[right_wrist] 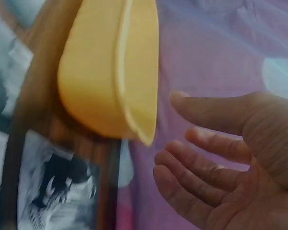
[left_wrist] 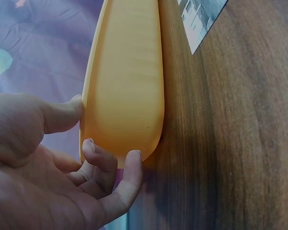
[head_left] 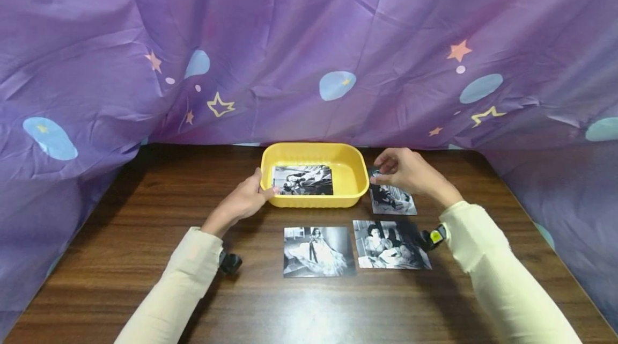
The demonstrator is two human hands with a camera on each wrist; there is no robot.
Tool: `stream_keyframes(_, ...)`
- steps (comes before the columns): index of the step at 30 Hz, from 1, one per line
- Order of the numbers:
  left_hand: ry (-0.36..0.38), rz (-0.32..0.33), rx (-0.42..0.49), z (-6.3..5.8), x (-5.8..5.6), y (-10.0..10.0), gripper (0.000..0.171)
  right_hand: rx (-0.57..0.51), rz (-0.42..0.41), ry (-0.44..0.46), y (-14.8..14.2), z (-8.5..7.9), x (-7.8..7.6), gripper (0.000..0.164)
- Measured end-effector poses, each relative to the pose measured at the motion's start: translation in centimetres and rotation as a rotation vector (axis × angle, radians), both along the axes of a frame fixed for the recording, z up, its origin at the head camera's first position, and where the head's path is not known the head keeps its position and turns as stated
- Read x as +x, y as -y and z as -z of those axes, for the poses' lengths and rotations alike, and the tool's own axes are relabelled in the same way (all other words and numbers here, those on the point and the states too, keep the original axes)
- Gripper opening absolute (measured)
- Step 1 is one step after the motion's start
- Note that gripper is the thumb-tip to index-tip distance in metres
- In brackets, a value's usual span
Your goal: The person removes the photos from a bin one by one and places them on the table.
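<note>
A yellow plastic tub [head_left: 348, 175] sits toward the back of the table. My left hand [head_left: 245, 195] grips its left end, the thumb over the rim and the fingers against the outer wall [left_wrist: 127, 86]. Black-and-white photos [head_left: 309, 180], maybe stacked, lie in the left part of the tub. Beside its right end, my right hand [head_left: 410, 172] hovers with relaxed fingers; the right wrist view shows nothing between thumb and fingers [right_wrist: 197, 179]. Below that hand lies another photo [head_left: 393, 202], its upper part partly hidden by the hand.
Two more photos lie in front of the tub, one showing a figure in a wide gown [head_left: 318, 253], the other seated figures [head_left: 388, 247]. The brown wooden table [head_left: 145, 215] ends at a purple curtain [head_left: 289, 92] with stars and blue spots.
</note>
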State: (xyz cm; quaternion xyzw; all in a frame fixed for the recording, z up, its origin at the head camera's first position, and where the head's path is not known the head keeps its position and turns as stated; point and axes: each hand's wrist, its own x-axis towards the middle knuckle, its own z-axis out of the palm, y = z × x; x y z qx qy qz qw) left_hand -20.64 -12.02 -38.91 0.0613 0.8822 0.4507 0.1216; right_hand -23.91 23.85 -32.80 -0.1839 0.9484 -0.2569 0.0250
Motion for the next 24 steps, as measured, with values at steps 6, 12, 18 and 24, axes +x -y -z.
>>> stream_keyframes(6,-0.001,-0.001,-0.002,-0.1,0.0,0.0,0.082,-0.01,-0.055,0.026,3.4,0.0,-2.0,0.039)
stream_keyframes(12,0.008,-0.003,-0.007,-0.2,0.0,-0.1,0.084,0.046,-0.102,0.039,6.5,1.3,-3.5,0.047)
stream_keyframes(18,0.002,-0.011,-0.014,-0.2,0.2,-0.1,0.085,0.113,-0.146,0.081,9.2,2.7,-4.7,0.056)
stream_keyframes(24,0.0,-0.016,-0.009,-0.1,0.2,-0.1,0.085,0.199,-0.09,0.1,11.0,4.4,-5.5,0.069)
